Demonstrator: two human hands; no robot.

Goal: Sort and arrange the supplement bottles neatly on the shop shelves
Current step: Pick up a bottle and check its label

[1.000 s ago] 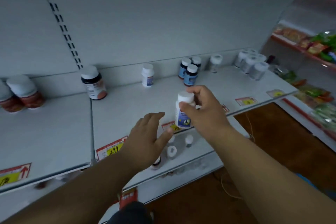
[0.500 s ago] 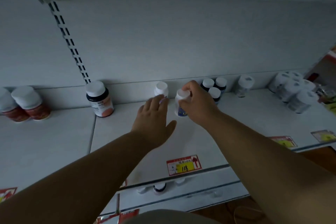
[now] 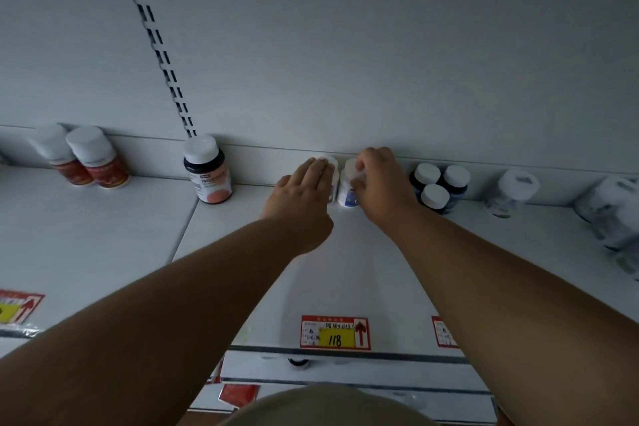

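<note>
Upright, two round white-capped bottles (image 3: 347, 188) side by side, right hand (image 3: 378, 183) gripping one, left hand (image 3: 302, 188) flat.

Bare shelf (image 3: 345, 270) between dark bottles (image 3: 437, 187), peach-label bottle (image 3: 207, 169)

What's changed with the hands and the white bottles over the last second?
The right hand carried its white bottle with the blue label from the shelf's front to the back wall, still gripping it, beside the other small white bottle. The left hand reached forward, its straight fingers now on that bottle. The dark bottle with the orange label and three dark bottles stayed put.
</note>
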